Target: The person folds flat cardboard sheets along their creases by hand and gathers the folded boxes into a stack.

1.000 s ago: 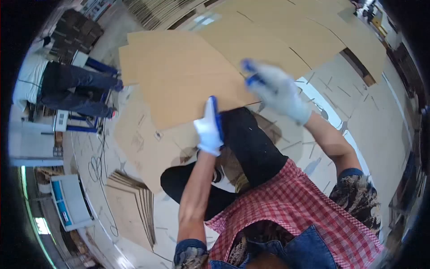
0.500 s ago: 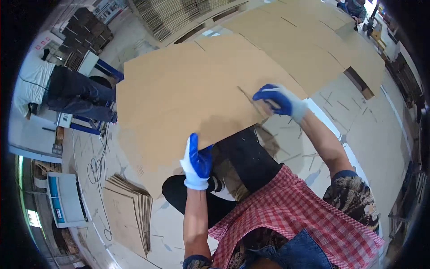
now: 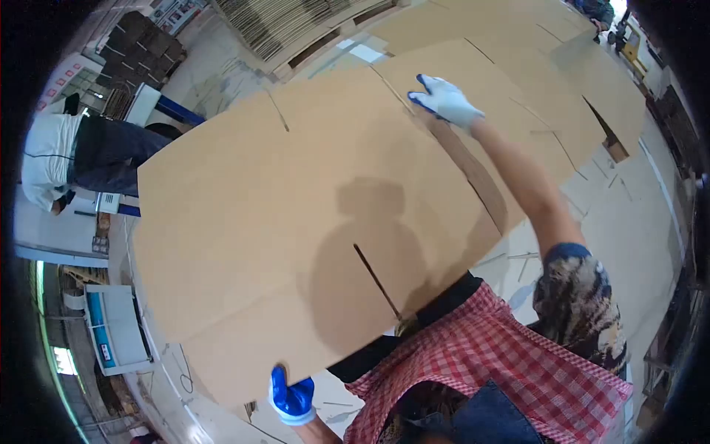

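A large slotted cardboard sheet [image 3: 251, 200] lies across my lap and fills the middle of the view. Its near edge meets my left hand [image 3: 292, 396], in a blue and white glove, at the lower left; the thumb shows on top and the other fingers curl at the edge. Over the sheet's far right part is my right hand [image 3: 446, 101], gloved too, with thumb and fingers apart and nothing between them. More cardboard sheets [image 3: 532, 81] lie beyond it at the upper right. A dark slot runs inward from the sheet's near edge, by my apron.
Another person [image 3: 103, 152] stands at the left beside blue-legged equipment [image 3: 174, 109]. Stacked cardboard [image 3: 277, 22] is at the top and darker stacks [image 3: 142, 55] at the upper left. A white and teal unit [image 3: 118, 329] stands lower left. Cardboard strips [image 3: 523, 257] lie on the floor at right.
The large sheet has come nearer and now covers my legs and the small cardboard stack. My left hand has moved down toward me; my right hand has moved up and away.
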Demonstrator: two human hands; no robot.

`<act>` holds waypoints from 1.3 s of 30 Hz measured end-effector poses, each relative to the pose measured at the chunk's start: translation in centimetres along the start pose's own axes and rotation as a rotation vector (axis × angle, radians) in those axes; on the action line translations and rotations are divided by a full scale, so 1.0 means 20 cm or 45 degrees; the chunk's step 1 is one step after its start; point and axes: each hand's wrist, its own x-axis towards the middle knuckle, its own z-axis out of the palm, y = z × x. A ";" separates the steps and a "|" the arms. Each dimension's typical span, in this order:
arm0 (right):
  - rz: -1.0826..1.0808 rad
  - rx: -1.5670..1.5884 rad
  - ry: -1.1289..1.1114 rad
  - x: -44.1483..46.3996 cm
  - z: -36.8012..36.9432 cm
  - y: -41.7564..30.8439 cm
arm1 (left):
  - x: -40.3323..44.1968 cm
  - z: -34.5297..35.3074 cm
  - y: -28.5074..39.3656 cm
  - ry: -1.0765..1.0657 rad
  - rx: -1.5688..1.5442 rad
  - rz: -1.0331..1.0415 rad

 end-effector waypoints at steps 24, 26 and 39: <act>0.554 -0.042 -0.804 -0.65 -0.54 0.88 | 0.10 -0.47 0.36 -0.072 0.485 0.352; 0.514 -0.236 -0.860 -0.73 -0.41 0.93 | 0.07 -0.42 0.37 -0.007 0.433 0.353; 1.883 2.038 -0.059 -1.70 -0.65 0.55 | 0.29 -0.89 0.66 -0.147 1.394 1.107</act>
